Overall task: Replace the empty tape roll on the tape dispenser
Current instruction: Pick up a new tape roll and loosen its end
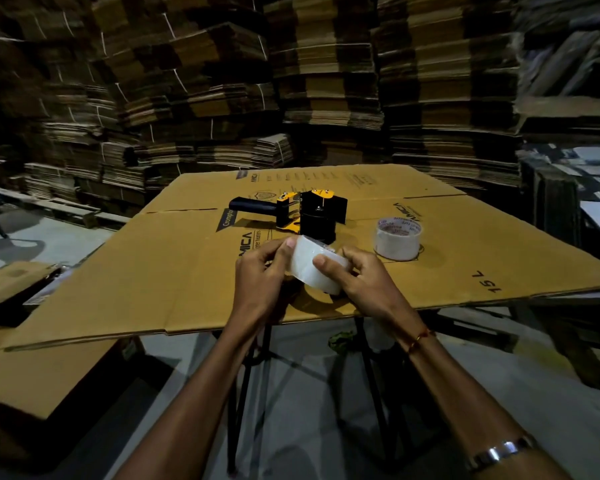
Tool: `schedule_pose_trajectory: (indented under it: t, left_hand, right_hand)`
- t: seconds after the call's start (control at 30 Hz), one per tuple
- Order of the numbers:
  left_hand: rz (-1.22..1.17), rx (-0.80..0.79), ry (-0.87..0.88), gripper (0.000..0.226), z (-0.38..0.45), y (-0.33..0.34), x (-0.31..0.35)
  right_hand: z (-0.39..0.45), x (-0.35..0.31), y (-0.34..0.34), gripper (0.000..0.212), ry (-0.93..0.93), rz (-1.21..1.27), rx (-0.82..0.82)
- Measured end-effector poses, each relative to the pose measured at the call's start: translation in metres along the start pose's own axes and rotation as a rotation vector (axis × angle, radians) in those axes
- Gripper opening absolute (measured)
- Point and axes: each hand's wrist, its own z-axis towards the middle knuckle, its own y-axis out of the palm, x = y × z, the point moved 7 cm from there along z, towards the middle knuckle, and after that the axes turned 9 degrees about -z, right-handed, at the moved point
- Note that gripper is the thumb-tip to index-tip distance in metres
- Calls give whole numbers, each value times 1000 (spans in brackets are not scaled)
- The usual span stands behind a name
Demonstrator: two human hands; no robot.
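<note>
A full roll of clear tape (314, 268) is held between both hands just above the near part of the cardboard sheet (174, 271). My left hand (262, 275) grips its left side, thumb on the top edge. My right hand (357, 275) grips its right side, thumb pressed on the outer face. Behind it lies the black and yellow tape dispenser (303, 213) on its side, handle pointing left, its black hub facing up. A second roll (397, 239), with a printed core, stands flat to the dispenser's right.
The cardboard sheet lies over a small table with black legs (253, 393). Tall stacks of flattened cartons (326, 81) wall in the back and sides. More cardboard (42, 372) lies low on the left, grey floor below.
</note>
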Motion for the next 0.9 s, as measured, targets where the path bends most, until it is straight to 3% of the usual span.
schedule_pose_trajectory:
  t: [0.2,0.5,0.73,0.9]
  left_hand:
    - [0,8,-18,11,2,-4,-4]
    - [-31,-73,-83,12,3,3,-8]
    - [-2,-52,-62,15,5,3,-13]
    - [13,-54,-80,15,6,1,-14]
  right_hand:
    - [4,0,-4,41,-48,-6,18]
    - [12,3,-7,25,9,74,-59]
    - [26,1,-9,44,-46,-84,-122]
    - [21,2,-6,31,-83,-80,-119]
